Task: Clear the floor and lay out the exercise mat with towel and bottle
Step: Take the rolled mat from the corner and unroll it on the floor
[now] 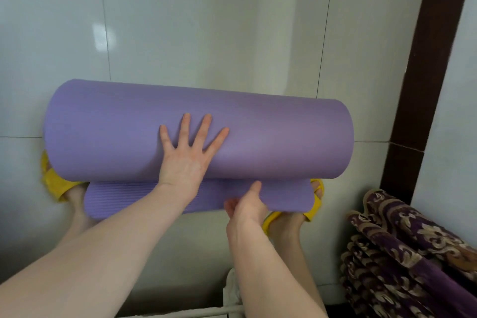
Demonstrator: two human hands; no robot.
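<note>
On the rolled purple mat [284, 137] the left grip [187, 155] lies flat, fingers spread — right grip [246, 205] pinches its loose end.

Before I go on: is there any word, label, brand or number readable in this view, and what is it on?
None: no readable text anywhere in view.
mat: plain purple, ribbed, with no logo or label showing.
fabric: a gold ornament pattern only, no letters.
sandals: plain yellow, no mark visible.
floor: bare glossy tiles, no signs.
</note>
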